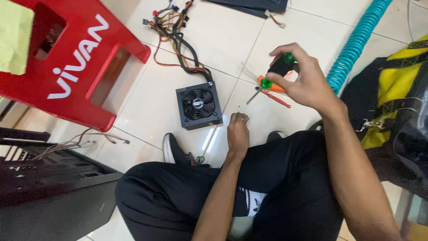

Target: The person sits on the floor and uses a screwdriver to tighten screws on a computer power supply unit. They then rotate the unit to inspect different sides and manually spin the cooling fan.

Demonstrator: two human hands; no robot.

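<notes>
While the person sits cross-legged on the pale tiled floor (pixel 133 96), the biggest things lie around the edges: a red plastic stool (pixel 71 67) on the left, a dark computer case (pixel 49 187) below it, and a teal coiled hose (pixel 356 40) on the right. In the middle, a black box-shaped power supply with a round fan grille (pixel 199 105) rests fan-up on the floor, its bundle of coloured cables (pixel 178 35) trailing away. The right hand (pixel 303 80) is raised above the tiles, its fingers curled around a black-handled screwdriver with green end caps (pixel 281 69). Just beneath it lie an orange-handled tool (pixel 272 85) and a thin red screwdriver (pixel 276 99). The left hand (pixel 238 131) rests on the floor beside the power supply, fingertips pressed together as if pinching something tiny, too small to make out. A good grip would likely keep the tool steady in the palm and any small part held firmly.
</notes>
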